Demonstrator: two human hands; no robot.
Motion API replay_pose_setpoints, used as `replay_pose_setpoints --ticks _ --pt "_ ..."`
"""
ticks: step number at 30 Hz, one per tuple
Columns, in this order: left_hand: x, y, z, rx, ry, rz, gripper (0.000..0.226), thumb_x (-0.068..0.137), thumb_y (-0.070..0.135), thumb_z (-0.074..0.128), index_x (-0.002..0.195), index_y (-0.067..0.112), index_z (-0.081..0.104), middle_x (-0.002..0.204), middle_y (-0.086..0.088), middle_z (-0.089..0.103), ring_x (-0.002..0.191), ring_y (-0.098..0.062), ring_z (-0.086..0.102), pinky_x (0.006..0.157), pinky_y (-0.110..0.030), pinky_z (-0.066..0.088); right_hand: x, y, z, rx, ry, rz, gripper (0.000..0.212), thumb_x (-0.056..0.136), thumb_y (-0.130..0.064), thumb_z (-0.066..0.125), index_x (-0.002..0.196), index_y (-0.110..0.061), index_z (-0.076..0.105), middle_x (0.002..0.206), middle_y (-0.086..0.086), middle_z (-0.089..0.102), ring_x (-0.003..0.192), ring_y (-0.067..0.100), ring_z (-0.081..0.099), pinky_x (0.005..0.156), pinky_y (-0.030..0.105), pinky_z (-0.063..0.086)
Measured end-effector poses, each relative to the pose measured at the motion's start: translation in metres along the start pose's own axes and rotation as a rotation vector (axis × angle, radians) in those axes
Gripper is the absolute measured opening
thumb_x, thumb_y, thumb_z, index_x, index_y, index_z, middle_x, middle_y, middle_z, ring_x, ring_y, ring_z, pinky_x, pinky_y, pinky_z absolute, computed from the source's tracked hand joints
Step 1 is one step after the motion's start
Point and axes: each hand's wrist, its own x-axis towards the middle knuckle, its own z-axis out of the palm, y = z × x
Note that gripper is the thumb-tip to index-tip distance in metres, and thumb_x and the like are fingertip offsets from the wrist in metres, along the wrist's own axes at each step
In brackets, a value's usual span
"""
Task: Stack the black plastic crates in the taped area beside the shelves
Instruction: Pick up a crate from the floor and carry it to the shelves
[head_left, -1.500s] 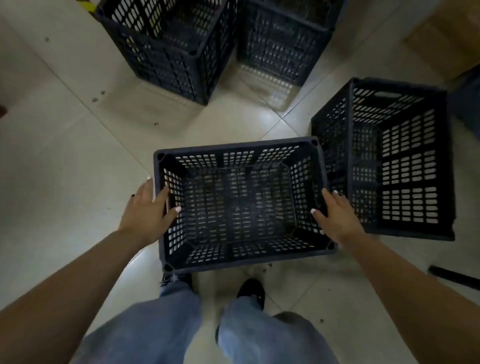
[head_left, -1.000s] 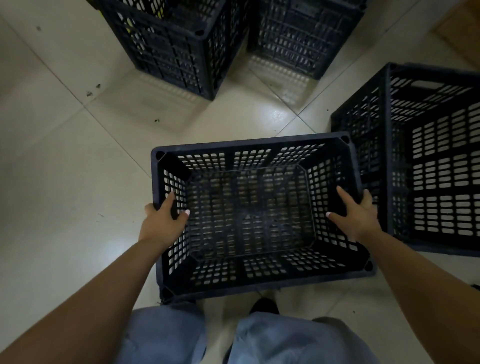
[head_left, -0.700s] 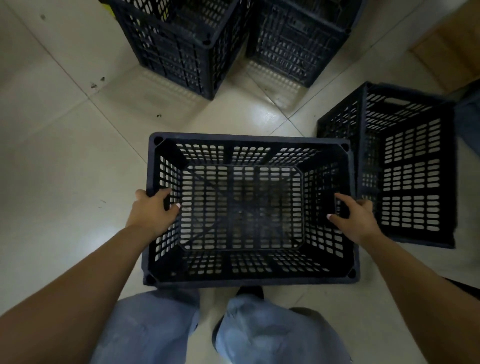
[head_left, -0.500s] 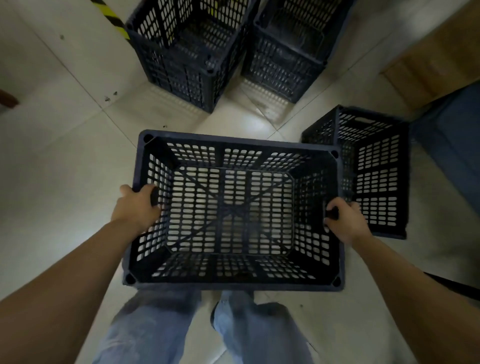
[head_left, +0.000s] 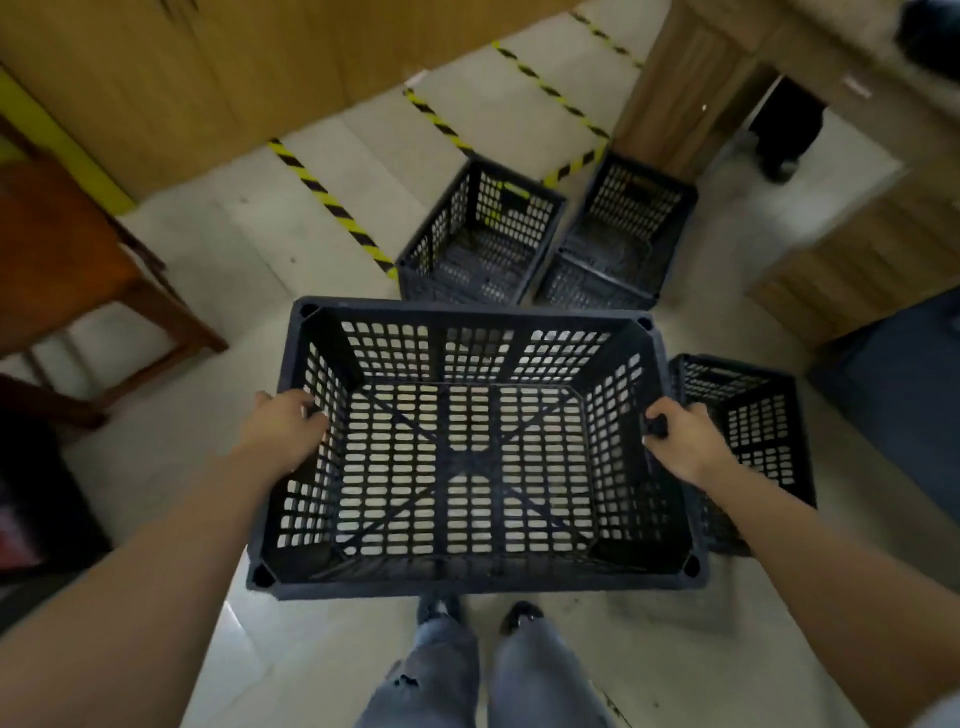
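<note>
I hold a black perforated plastic crate (head_left: 467, 457) off the floor in front of me, its open top facing up. My left hand (head_left: 283, 431) grips its left wall and my right hand (head_left: 680, 439) grips its right wall. Two more black crates stand side by side ahead, the left crate (head_left: 480, 234) and the right crate (head_left: 623, 234), at the edge of yellow-black floor tape (head_left: 332, 205). Another crate (head_left: 748, 426) lies on its side on the floor to my right, partly hidden by the held one.
A wooden chair (head_left: 78, 270) stands at the left. Wooden shelf panels (head_left: 675, 83) rise behind the two crates, and more wood cabinets (head_left: 857, 260) sit at the right. A dark blue object (head_left: 904, 384) fills the right edge. My legs and shoes (head_left: 478, 649) are below the crate.
Both hands closed on the crate's side walls and lifted it off the floor. My view has tilted up, bringing the tape, shelves and chair into sight.
</note>
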Motion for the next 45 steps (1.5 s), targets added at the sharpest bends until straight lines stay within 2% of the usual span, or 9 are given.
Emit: replay_pose_setpoints --ticks 4,15,19,24,29,32,35,41,45 --pt "0.011 0.004 -0.057 0.025 0.055 -0.019 0.039 0.092 0.031 0.051 0.126 0.012 0.055 0.127 -0.025 0.049 0.124 -0.037 0.041 0.101 -0.042 0.039 0.030 -0.053 -0.038 -0.006 0.012 -0.072 0.030 0.088 -0.027 0.062 0.115 -0.020 0.050 0.114 0.018 0.050 0.100 0.032 0.051 0.084 0.036 0.045" --pt "0.131 0.012 -0.171 -0.203 0.303 -0.208 0.049 0.073 0.058 0.046 0.108 0.028 0.062 0.111 -0.012 0.057 0.106 -0.035 0.052 0.087 -0.048 0.050 0.161 -0.218 -0.123 0.048 0.219 -0.134 0.026 0.092 -0.036 0.051 0.109 -0.017 0.054 0.087 0.009 0.060 0.111 0.028 0.048 0.076 0.038 0.046" --pt "0.191 0.016 -0.214 -0.248 0.318 -0.185 0.049 0.069 0.059 0.043 0.104 0.030 0.061 0.103 -0.010 0.062 0.095 -0.033 0.060 0.083 -0.047 0.055 0.211 -0.274 -0.150 0.060 0.204 -0.128 0.040 0.092 -0.037 0.053 0.125 -0.015 0.051 0.116 0.019 0.056 0.108 0.032 0.053 0.087 0.039 0.047" --pt "0.247 0.039 -0.284 -0.250 0.389 -0.128 0.034 0.087 0.038 0.055 0.111 0.016 0.066 0.099 -0.008 0.064 0.094 -0.029 0.061 0.084 -0.042 0.054 0.265 -0.343 -0.187 0.070 0.154 -0.139 0.045 0.093 -0.039 0.052 0.132 -0.017 0.045 0.125 0.020 0.047 0.073 0.025 0.052 0.065 0.032 0.045" --pt "0.339 0.040 -0.356 -0.234 0.434 -0.099 0.028 0.089 0.037 0.053 0.102 0.017 0.068 0.092 -0.009 0.070 0.082 -0.029 0.064 0.074 -0.036 0.055 0.325 -0.424 -0.211 0.105 0.199 -0.138 0.040 0.094 -0.038 0.050 0.128 -0.015 0.053 0.115 0.015 0.059 0.101 0.028 0.056 0.063 0.033 0.046" --pt "0.408 0.034 -0.406 -0.232 0.403 -0.057 0.027 0.089 0.042 0.051 0.097 0.020 0.065 0.081 -0.008 0.069 0.072 -0.030 0.064 0.070 -0.037 0.056 0.357 -0.477 -0.219 0.123 0.243 -0.098 0.040 0.094 -0.039 0.050 0.125 -0.014 0.055 0.090 0.008 0.065 0.079 0.023 0.059 0.048 0.029 0.040" --pt "0.472 0.034 -0.453 -0.218 0.381 0.012 0.025 0.090 0.038 0.052 0.097 0.018 0.065 0.085 -0.008 0.068 0.077 -0.029 0.063 0.071 -0.037 0.056 0.381 -0.526 -0.226 0.167 0.269 -0.039 0.036 0.094 -0.034 0.053 0.122 -0.011 0.058 0.071 -0.001 0.056 0.062 0.018 0.058 0.050 0.031 0.049" --pt "0.595 0.050 -0.528 -0.157 0.297 0.120 0.039 0.090 0.039 0.051 0.121 0.016 0.058 0.096 -0.009 0.068 0.087 -0.029 0.062 0.073 -0.035 0.052 0.438 -0.593 -0.228 0.243 0.270 0.090 0.044 0.093 -0.040 0.052 0.130 -0.016 0.051 0.101 0.010 0.059 0.063 0.015 0.054 0.048 0.029 0.040" --pt "0.670 0.080 -0.563 -0.137 0.251 0.201 0.034 0.091 0.037 0.053 0.117 0.016 0.059 0.097 -0.007 0.067 0.087 -0.026 0.061 0.074 -0.035 0.052 0.480 -0.624 -0.232 0.307 0.271 0.147 0.046 0.093 -0.041 0.051 0.134 -0.020 0.046 0.109 0.013 0.058 0.065 0.014 0.051 0.046 0.028 0.038"
